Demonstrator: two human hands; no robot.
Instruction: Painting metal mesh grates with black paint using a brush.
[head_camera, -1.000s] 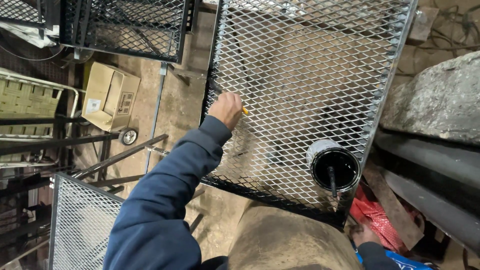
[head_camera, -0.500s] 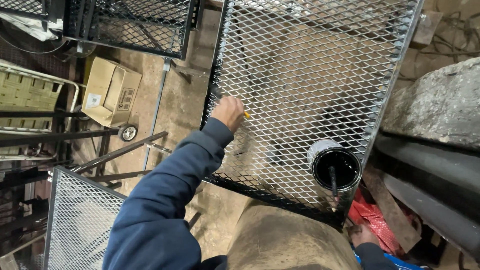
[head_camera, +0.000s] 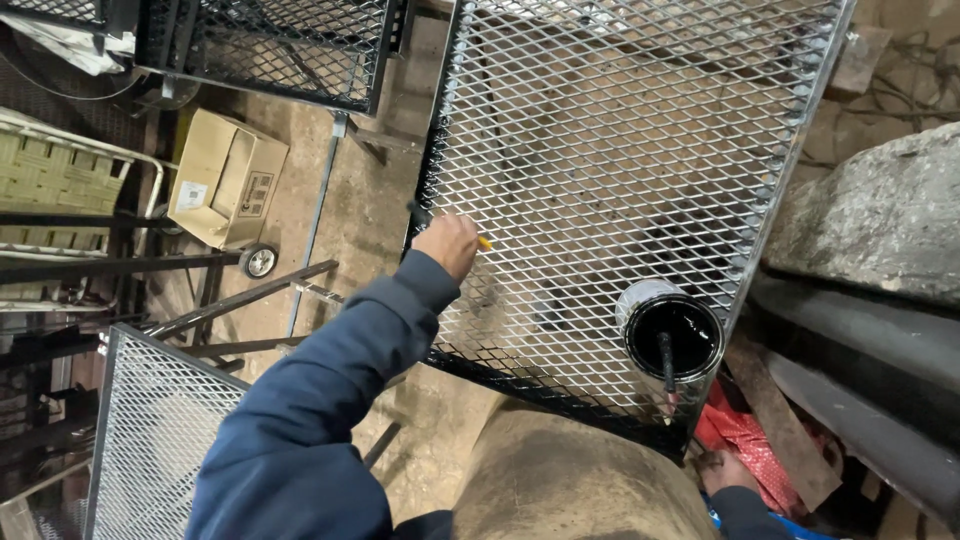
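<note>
My left hand (head_camera: 447, 244), in a dark blue sleeve, is closed on a small brush (head_camera: 430, 218) with a yellow handle end and a dark tip. It holds the brush against the left frame edge of a large metal mesh panel (head_camera: 620, 130). The panel's left and near edges look black; the rest is bare silver. A can of black paint (head_camera: 672, 335) with a stick in it sits on the mesh near the right corner. My right hand (head_camera: 724, 470) shows at the bottom right, beside a red bag (head_camera: 745, 440), and its fingers are partly hidden.
Another mesh panel (head_camera: 160, 430) lies at lower left and a black one (head_camera: 270, 45) at the top. A cardboard box (head_camera: 225, 180) sits on a wheeled frame at left. Concrete blocks (head_camera: 880, 210) and dark pipes (head_camera: 860, 400) line the right side. A tan mound (head_camera: 570, 480) is below me.
My left hand with the brush has slid a little down along the panel's left edge, toward me. The paint can and the panel have stayed put.
</note>
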